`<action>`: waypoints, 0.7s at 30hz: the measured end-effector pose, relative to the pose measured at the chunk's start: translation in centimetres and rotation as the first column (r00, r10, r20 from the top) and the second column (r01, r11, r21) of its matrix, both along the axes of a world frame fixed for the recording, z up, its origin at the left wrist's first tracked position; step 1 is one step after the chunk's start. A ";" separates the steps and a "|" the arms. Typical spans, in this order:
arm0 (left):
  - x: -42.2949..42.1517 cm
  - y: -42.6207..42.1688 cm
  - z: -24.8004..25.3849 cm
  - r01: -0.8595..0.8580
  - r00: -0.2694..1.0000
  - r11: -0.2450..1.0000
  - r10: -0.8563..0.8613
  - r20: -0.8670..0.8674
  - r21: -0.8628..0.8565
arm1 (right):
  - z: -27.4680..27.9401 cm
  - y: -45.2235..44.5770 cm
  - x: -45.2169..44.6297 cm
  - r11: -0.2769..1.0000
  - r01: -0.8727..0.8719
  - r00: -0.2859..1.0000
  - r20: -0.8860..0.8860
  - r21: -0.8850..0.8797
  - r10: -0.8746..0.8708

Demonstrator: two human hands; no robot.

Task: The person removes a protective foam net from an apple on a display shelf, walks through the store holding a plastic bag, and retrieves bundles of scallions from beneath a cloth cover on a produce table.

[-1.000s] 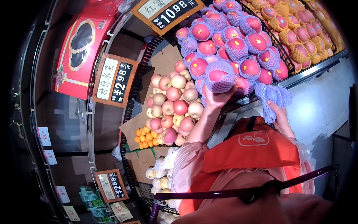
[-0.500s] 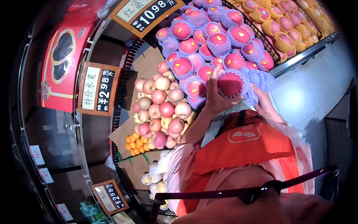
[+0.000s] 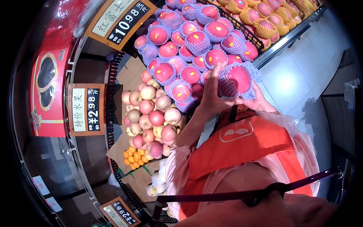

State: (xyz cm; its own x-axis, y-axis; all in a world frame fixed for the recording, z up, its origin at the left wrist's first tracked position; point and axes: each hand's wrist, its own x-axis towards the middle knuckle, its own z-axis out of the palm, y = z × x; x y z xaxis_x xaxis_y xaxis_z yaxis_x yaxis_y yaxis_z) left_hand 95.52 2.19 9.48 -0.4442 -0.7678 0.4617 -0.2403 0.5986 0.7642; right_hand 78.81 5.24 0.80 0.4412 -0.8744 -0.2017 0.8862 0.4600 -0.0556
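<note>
Right hand (image 3: 261, 100), clutching foam netting (image 3: 256, 72), has moved against the apple (image 3: 239, 78) that the left hand (image 3: 212, 97) grips.

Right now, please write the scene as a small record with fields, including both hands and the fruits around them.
Left hand: fingers at the left of a red apple in purple foam netting, thumb below it
Right hand: at the apple's lower right, fingers partly hidden
Beyond the hands: pile of red apples in purple nets
Left side: pile of apples without nets, small orange fruits at its near end
Upper right: fruits in yellow nets
Upper left: 10.98 price sign
</note>
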 end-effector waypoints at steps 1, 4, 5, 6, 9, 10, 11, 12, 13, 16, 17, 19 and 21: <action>-0.2 -0.1 0.0 -0.017 0.997 0.994 0.025 0.077 -0.106 | -0.4 0.1 -0.1 1.000 0.004 1.000 0.025 -0.016 -0.003; -0.8 -0.2 -0.1 -0.037 0.985 0.961 0.083 0.155 -0.275 | -0.7 0.2 -0.1 1.000 0.005 0.997 0.073 0.028 -0.007; -1.1 0.0 -0.8 -0.040 0.994 0.972 0.063 0.092 -0.233 | -0.4 0.2 0.0 0.995 0.005 0.997 0.075 0.104 -0.013; -1.5 0.2 -1.2 -0.039 0.999 0.981 0.045 0.028 -0.189 | -0.2 0.1 0.0 0.983 0.005 0.997 0.075 0.181 -0.019; -2.4 0.5 -1.1 -0.072 0.997 0.968 0.072 -0.012 -0.242 | -0.7 -0.6 -0.1 0.995 -0.060 0.977 0.208 0.079 0.042; -2.6 0.5 -1.2 -0.081 0.997 0.968 0.076 -0.029 -0.238 | -0.5 -0.6 -0.1 0.995 -0.071 0.973 0.226 0.075 0.052; -2.9 0.5 -1.3 -0.099 0.994 0.972 0.088 -0.058 -0.215 | -0.1 -0.5 -0.2 0.994 -0.083 0.968 0.243 0.070 0.064; -3.1 0.5 -1.4 -0.117 0.991 0.974 0.102 -0.087 -0.192 | 0.2 -0.4 -0.2 0.993 -0.096 0.962 0.261 0.064 0.076; -3.3 0.6 -1.5 -0.134 0.987 0.977 0.115 -0.114 -0.168 | 0.2 -0.4 -0.2 0.994 -0.091 0.959 0.273 0.057 0.072; -3.7 0.7 -2.4 -0.153 0.978 0.977 0.128 -0.165 -0.151 | 0.1 -0.3 -0.4 0.994 -0.087 0.951 0.301 0.063 0.064; -3.8 0.7 -2.4 -0.139 0.973 0.982 0.112 -0.200 -0.129 | 0.3 -0.2 -0.5 0.992 -0.091 0.951 0.303 0.086 0.061; -4.1 0.9 -2.4 -0.106 0.960 0.991 0.080 -0.270 -0.084 | 0.5 -0.1 -0.6 0.992 -0.090 0.947 0.318 0.093 0.056; -4.4 0.5 -3.5 -0.080 0.938 0.994 0.049 -0.344 -0.078 | 0.7 -0.1 -0.6 0.995 -0.079 0.938 0.344 0.061 0.054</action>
State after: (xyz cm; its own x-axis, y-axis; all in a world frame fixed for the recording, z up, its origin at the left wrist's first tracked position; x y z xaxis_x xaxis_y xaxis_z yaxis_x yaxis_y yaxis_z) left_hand 91.13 2.67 6.01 -0.1989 -0.7383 0.6445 -0.0154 0.6600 0.7511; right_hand 78.20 5.15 1.52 0.5513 -0.8294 -0.0906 0.8132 0.5099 0.2805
